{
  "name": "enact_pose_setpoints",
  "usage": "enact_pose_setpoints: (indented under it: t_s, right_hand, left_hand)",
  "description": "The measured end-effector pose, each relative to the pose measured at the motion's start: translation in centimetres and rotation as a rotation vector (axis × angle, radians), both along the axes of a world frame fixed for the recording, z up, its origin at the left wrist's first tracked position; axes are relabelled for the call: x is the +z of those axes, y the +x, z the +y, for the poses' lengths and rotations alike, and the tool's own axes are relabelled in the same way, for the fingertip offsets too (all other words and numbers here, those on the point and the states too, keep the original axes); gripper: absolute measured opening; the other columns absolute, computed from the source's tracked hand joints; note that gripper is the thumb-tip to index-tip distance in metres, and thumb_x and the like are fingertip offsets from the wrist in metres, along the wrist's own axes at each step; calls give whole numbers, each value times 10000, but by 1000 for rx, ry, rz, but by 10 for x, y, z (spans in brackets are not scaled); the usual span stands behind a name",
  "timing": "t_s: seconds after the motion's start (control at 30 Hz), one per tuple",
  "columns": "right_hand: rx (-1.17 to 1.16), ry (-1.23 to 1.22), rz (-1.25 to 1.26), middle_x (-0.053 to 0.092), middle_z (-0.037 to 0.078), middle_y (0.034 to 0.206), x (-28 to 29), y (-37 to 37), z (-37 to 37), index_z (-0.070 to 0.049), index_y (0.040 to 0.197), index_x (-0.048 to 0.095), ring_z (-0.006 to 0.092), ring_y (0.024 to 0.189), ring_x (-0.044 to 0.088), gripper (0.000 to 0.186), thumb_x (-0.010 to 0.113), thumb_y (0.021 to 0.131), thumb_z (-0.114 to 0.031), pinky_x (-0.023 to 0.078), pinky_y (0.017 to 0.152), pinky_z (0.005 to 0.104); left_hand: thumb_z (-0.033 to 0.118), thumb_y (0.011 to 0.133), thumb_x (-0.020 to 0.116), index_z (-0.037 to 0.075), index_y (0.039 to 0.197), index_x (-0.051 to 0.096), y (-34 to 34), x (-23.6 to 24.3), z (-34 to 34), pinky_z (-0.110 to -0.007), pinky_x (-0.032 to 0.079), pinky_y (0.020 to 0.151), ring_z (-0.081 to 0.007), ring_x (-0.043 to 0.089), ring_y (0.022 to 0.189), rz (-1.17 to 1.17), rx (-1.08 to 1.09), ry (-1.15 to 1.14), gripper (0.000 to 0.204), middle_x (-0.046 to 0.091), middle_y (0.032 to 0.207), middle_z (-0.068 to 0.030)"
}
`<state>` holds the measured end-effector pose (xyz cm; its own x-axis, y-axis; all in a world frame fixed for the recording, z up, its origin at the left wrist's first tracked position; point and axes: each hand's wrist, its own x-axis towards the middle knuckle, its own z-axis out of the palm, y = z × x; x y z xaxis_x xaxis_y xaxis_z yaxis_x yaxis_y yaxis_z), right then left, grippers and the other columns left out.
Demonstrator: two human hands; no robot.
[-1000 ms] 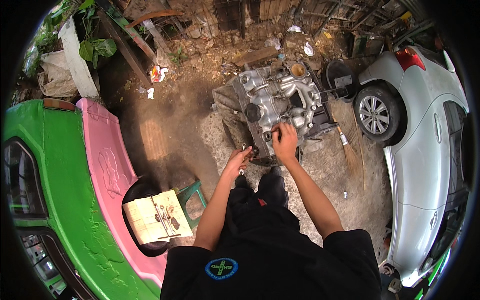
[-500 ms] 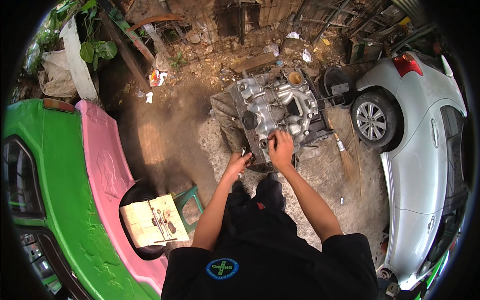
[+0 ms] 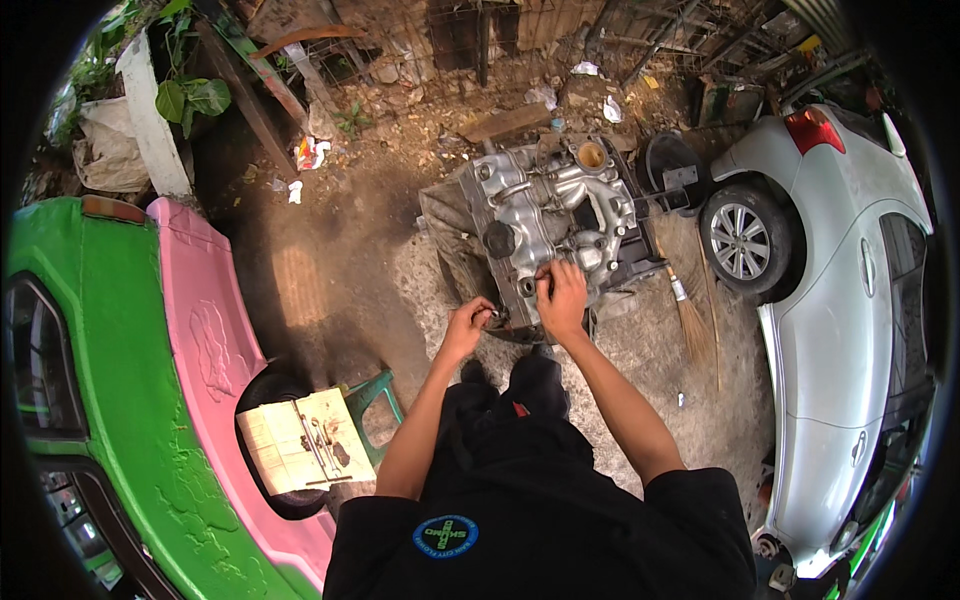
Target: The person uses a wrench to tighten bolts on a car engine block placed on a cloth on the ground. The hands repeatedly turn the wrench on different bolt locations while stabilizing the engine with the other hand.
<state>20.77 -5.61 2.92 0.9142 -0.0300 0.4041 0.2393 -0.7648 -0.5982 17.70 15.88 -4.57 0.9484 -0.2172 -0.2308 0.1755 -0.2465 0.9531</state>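
A silver car engine (image 3: 535, 215) stands on the ground in front of me, with a round black cap on its metal cover. My left hand (image 3: 468, 326) is at its near left corner, fingers closed around a wrench (image 3: 494, 313); only a short bright part of the tool shows, the rest is hidden by the hand. Against the near end of the engine cover lies my right hand (image 3: 562, 292), its fingers bent over the metal and gripping it. Whether something small is under those fingertips is hidden.
To the left, a green and pink car (image 3: 190, 300) stands beside a green stool (image 3: 372, 405) and a cardboard sheet (image 3: 270, 440) bearing several tools. A silver car (image 3: 830, 300) is on the right. A broom (image 3: 690, 318) and a black round container (image 3: 672, 160) are near the engine.
My left hand has turned and shifted slightly left, and the wrench now shows less, lying at a different angle. My right hand stays in place on the engine.
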Motion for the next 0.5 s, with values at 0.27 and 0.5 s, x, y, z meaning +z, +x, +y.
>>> enact_pose_setpoints:
  t_s: [0.27, 0.5]
  right_hand:
    - [-6, -4, 3, 608, 127, 912, -1, 0, 1, -71, 889, 621, 354, 919, 577, 45, 613, 849, -91, 447, 844, 475]
    - [3, -9, 24, 604, 133, 914, -1, -1, -1, -67, 896, 614, 363, 923, 575, 55, 606, 852, -99, 445, 852, 485]
  left_hand:
    - [-13, 900, 650, 0, 902, 654, 38, 21, 9, -431, 462, 901, -276, 598, 927, -436, -331, 234, 14, 659, 814, -99]
    - [-70, 823, 682, -19, 929, 649, 50, 25, 6, -437, 469, 878, -314, 588, 966, -544, -468, 250, 122, 643, 876, -134]
